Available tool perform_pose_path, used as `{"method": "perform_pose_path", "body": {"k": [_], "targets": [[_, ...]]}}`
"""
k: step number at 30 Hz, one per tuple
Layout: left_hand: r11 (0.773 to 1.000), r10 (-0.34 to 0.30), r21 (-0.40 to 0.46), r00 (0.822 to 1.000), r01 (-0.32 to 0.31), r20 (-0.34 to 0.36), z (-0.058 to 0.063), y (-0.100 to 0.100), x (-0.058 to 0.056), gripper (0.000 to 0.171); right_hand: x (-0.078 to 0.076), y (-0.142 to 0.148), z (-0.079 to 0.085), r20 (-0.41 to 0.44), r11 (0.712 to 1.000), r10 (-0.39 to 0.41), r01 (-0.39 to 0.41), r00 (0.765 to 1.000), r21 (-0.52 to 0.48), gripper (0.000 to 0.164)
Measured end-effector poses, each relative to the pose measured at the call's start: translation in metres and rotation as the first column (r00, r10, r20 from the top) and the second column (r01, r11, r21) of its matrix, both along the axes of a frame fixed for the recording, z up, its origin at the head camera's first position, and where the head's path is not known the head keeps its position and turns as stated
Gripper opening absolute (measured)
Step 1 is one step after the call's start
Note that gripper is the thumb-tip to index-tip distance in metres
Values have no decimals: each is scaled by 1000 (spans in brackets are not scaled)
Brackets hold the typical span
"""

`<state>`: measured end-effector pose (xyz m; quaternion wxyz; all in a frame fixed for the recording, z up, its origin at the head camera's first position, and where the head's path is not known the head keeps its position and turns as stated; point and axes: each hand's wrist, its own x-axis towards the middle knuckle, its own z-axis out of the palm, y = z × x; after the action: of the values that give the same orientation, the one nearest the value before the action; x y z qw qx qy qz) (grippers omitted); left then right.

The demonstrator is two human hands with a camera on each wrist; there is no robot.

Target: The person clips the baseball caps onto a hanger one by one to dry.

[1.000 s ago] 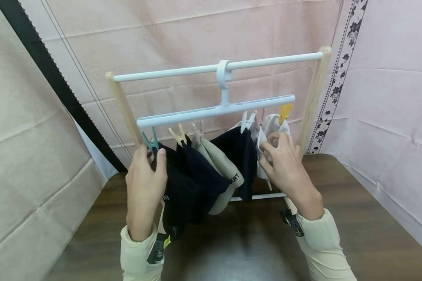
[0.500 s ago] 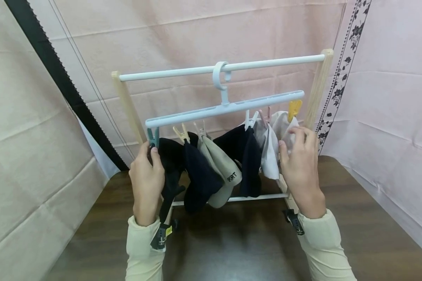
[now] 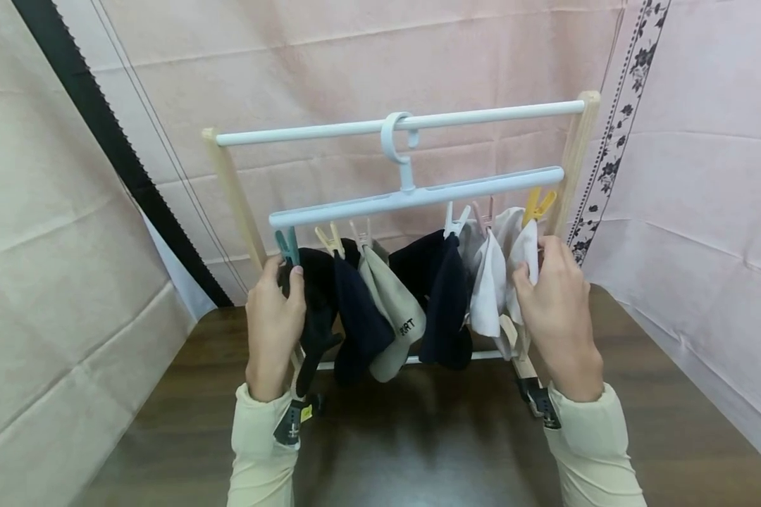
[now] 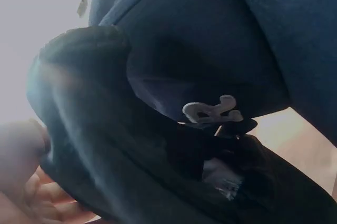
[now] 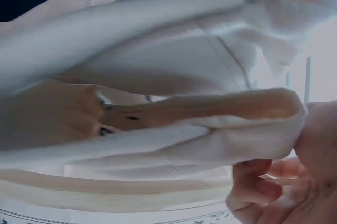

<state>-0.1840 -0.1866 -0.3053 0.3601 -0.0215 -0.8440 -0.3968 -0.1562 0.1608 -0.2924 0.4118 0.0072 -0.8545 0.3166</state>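
Socks hang from clothespins on a light blue hanger (image 3: 418, 197). At its left end, my left hand (image 3: 275, 320) pinches a black sock (image 3: 317, 303) under a teal clothespin (image 3: 288, 245). In the left wrist view, dark sock fabric (image 4: 95, 108) fills most of the frame beside my fingers. My right hand (image 3: 557, 317) pinches the outermost white sock (image 3: 523, 250), below a yellow clothespin (image 3: 537, 205). The right wrist view shows white fabric (image 5: 253, 140) at my thumb and curled fingers. Between hang a navy sock (image 3: 361, 306), a beige one (image 3: 396, 310) with lettering, and others.
The hanger hooks over the top rail (image 3: 311, 132) of a rack with wooden side posts (image 3: 234, 197) and a lower white bar (image 3: 482, 355). It stands on a brown wooden table (image 3: 418, 443). Pale cloth (image 3: 469, 56) hangs behind and on both sides.
My right hand has moved outward to the right, with the white socks now spread apart. My left hand has shifted slightly right. The hanger and its clothespins have swung rightward.
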Motion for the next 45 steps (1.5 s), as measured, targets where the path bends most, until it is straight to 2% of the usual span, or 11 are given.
{"method": "perform_pose_path", "body": {"k": [9, 16, 24, 28, 31, 34, 36, 37, 39, 42, 45], "targets": [[999, -21, -34, 998, 24, 65, -2, 3, -3, 44, 15, 5, 12, 160, 1000, 22, -25, 987, 15, 38], [997, -33, -61, 997, 37, 66, -4, 4, -4, 38, 16, 9, 12, 152, 1000, -9, 8, 988, 9, 31], [996, -45, -70, 997, 49, 56, -2, 5, -7, 33, 20, 4, 16, 137, 999, -48, 46, 989, 18, 37], [999, 12, -42, 1000, -13, -25, -4, 4, -7, 39, 18, 7, 13, 110, 999, -45, 43, 993, 21, 42], [994, 109, -2, 977, -111, -183, -5, 3, -7, 37, 15, 12, 10, 71, 999, -50, 51, 996, -12, 47], [980, 199, 44, 920, -196, -336, -6, 3, -9, 31, 11, 21, 7, 45, 994, -75, 79, 996, -80, 51], [970, 242, 94, 894, -223, -377, -6, 2, -11, 32, 8, 26, 6, 67, 990, -68, 76, 995, -121, 57], [966, 257, 119, 892, -228, -373, -6, 2, -11, 36, 7, 27, 6, 95, 989, -55, 67, 994, -130, 61], [963, 254, 166, 915, -211, -313, -6, 1, -11, 48, 4, 29, 6, 174, 991, -6, 30, 985, -132, 68], [966, 167, 222, 975, -132, -147, -8, -1, -10, 66, 2, 28, 8, 274, 992, 64, -31, 959, -126, 78], [966, 88, 247, 996, -80, -23, -11, 0, -10, 75, 1, 25, 8, 311, 991, 94, -59, 946, -120, 84]]}}
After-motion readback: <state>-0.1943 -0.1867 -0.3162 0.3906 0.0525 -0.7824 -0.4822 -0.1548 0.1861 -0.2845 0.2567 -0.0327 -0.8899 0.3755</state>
